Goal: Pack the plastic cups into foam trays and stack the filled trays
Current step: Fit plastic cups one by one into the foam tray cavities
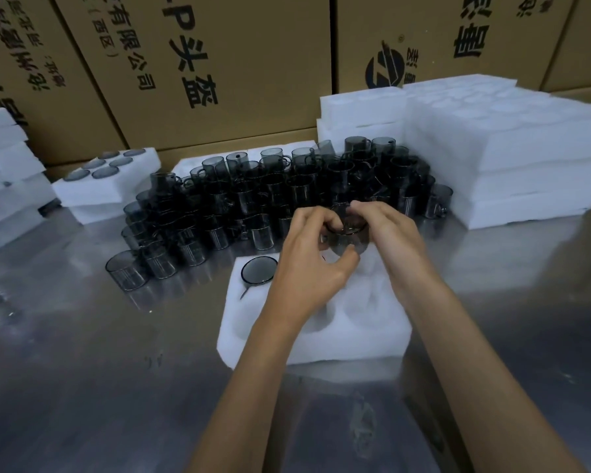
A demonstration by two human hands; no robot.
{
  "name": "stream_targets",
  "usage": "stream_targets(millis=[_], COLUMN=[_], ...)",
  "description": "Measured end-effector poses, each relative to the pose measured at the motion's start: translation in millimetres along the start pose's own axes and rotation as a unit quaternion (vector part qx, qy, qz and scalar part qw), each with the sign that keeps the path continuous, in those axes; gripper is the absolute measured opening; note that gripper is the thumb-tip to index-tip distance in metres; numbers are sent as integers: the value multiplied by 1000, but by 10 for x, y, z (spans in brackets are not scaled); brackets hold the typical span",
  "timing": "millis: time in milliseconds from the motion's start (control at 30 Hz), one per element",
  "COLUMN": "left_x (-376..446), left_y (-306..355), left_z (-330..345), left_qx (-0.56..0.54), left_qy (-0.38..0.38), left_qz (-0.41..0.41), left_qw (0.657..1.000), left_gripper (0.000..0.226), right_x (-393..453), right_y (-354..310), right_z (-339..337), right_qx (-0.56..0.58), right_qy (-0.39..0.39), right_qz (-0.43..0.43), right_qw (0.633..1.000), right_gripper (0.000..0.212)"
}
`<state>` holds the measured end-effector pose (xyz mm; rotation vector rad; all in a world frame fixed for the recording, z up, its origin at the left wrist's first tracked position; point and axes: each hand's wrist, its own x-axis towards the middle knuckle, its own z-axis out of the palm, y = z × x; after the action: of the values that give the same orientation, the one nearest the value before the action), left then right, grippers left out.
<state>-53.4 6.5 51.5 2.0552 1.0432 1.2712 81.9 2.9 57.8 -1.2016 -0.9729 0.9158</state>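
A white foam tray (352, 339) lies on the steel table in front of me. One smoky grey cup (258, 270) sits in its far left pocket. Above the tray's far middle, both hands hold another grey cup (350, 235). My left hand (307, 268) grips its near side with curled fingers and thumb. My right hand (386, 230) pinches its rim from the right. Behind them stands a crowd of several loose grey cups (280, 192). The tray's nearer pockets look empty, partly hidden by my arms.
A filled tray (82, 196) rests on another at the back left. Stacks of empty foam trays (512, 158) rise at the right, and more foam (4, 186) at the left edge. Cardboard boxes (219, 63) wall off the back. The steel table (99, 387) spreads near me.
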Motion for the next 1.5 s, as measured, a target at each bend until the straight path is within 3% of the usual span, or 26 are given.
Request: stream_targets(millis=[167,267,633,833,1100,1300,1500], left_x=[-28,-24,-25,-27,-30,-50,-57], left_y=[-13,-23,-30,-57,-62,-45,-11], left_z=[-6,-10,-25,-32,-58,-70,-69], left_qx=[-13,-38,-60,-47,-42,-17,-30], left_qy=[-40,-37,29,26,6,-9,-9], left_qz=[-31,-62,-92,-74,-52,-63,-74], left_qw=[999,997,994,996,998,998,997], left_gripper=[66,77,67,57,57,65,71], right_x=[-24,-37,-98,-109,-104,-112,-140], right_y=[51,52,3,-9,-70,-81,-124], right_z=[44,52,137,121,-9,-90,-104], right_qx=[-49,-58,-100,-123,-102,-103,-107], right_qy=[44,46,35,-14,-54,-26,-69], right_qz=[-25,-32,-56,-58,-66,-64,-69], right_qw=[997,997,993,991,991,992,989], right_gripper=[19,22,7,58,19,30,46])
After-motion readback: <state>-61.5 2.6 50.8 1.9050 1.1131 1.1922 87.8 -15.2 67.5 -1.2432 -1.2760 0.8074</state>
